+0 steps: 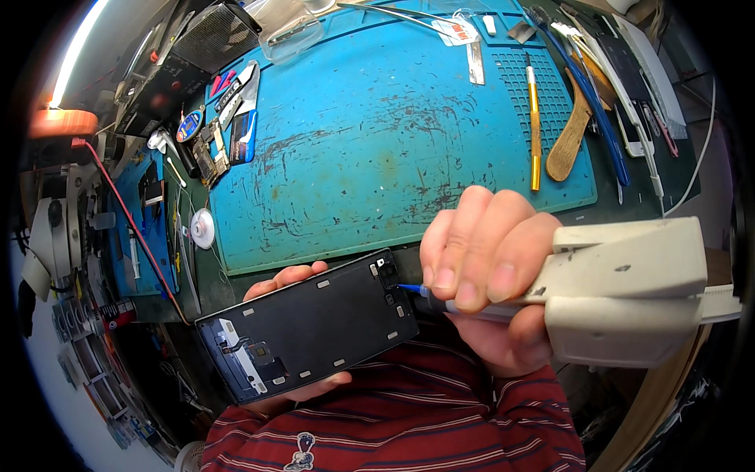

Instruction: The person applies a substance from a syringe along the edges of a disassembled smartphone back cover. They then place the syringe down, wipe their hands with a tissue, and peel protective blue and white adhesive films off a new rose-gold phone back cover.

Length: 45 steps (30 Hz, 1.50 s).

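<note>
Just below the blue work mat (354,173), the left hand (285,280) grips a tilted black phone panel (322,330) by its long edges. The right hand (495,256) is closed firmly around a cream dispensing gun (625,287), its blue nozzle (410,289) at the panel's right end; contact is unclear.

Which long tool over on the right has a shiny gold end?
The slim, pen-shaped tool with a pointed tip. Its near end is gold, unlike the brown wooden handle beside it or the long blue tool beyond.

One black panel (318,322), one dispenser (621,275), one spool (203,228) show.
</note>
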{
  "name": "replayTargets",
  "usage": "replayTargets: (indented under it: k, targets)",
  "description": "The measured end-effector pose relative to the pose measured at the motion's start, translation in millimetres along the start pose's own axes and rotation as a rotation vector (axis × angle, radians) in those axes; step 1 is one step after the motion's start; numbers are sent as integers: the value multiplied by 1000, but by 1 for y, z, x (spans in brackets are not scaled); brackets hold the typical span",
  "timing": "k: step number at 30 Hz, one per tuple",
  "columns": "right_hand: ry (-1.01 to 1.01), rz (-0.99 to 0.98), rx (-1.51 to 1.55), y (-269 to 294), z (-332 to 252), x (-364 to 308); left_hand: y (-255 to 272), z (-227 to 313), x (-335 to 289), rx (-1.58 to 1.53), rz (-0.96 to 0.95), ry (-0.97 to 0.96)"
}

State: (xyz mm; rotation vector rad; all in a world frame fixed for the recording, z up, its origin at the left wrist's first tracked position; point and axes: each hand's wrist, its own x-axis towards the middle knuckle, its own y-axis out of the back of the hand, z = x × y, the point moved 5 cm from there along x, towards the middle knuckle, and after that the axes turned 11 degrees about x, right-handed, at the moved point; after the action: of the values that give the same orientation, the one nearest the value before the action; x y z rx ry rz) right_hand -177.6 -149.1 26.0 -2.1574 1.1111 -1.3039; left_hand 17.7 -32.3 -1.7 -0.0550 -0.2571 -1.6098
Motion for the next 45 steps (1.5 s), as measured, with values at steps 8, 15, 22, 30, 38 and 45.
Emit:
replayTargets:
  k: [8, 15, 22, 30, 38, 45]
  targets:
    - [14, 7, 18, -4, 1, 4, 1, 1, 1, 11, -18, 29]
    - [21, 7, 34, -6, 1, 5, 1, 2, 1, 24, -23, 40]
    - [35, 9, 50, -8, 0, 6, 0, 1, 1, 15, -5, 31]
    - [54, 8, 72, -9, 1, 6, 0, 2, 2, 21, -7, 25]
    - [66, 7, 89, -10, 1, 5, -1, 3, 2, 4, -4, 20]
    - [67, 12, 89, -9, 0, 5, -2, 2, 3, 2, -10, 23]
